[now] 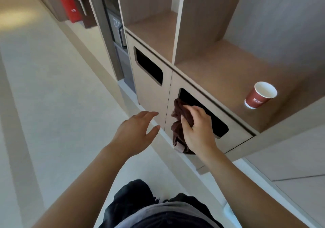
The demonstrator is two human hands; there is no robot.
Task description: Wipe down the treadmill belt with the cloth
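Grey shirt [163,213] sits lowest in view. Ahead, the right hand [197,127] clutches a bunched brown cloth [178,122] just in front of the cabinet [151,95] slot [217,123]. The left hand [139,129] hovers beside it, fingers loose, holding nothing. A red cup [260,95] stands on the shelf [219,72] above.

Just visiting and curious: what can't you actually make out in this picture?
Head view only:
- Treadmill belt: nowhere in frame.
- Cloth: partly covered by the right hand gripping it.
- Inside of the cabinet slot: too dark to see.
- Paper cup print: too small and blurred to read.
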